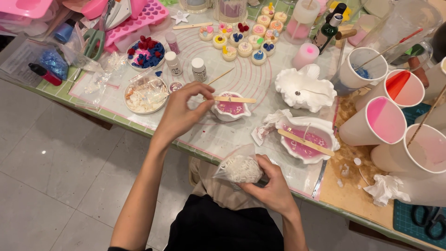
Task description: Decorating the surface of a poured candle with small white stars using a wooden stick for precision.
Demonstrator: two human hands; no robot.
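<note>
Pinching something too small to tell, the left hand [179, 111] is hovering beside the shell dish [231, 111]; right hand [269, 186] fingers are gripping a plastic bag [239, 167] at the counter [209, 139] edge, keeping white bits within reach.

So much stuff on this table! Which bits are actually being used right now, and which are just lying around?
In use:
- left hand, fingers pinched over the small shell dish of pink wax
- wooden stick lying across that dish
- right hand, holding the plastic bag of white pieces

Lying about:
- little decorated candles
- paper cups
- white bottles
- scissors
- pink mould
</note>
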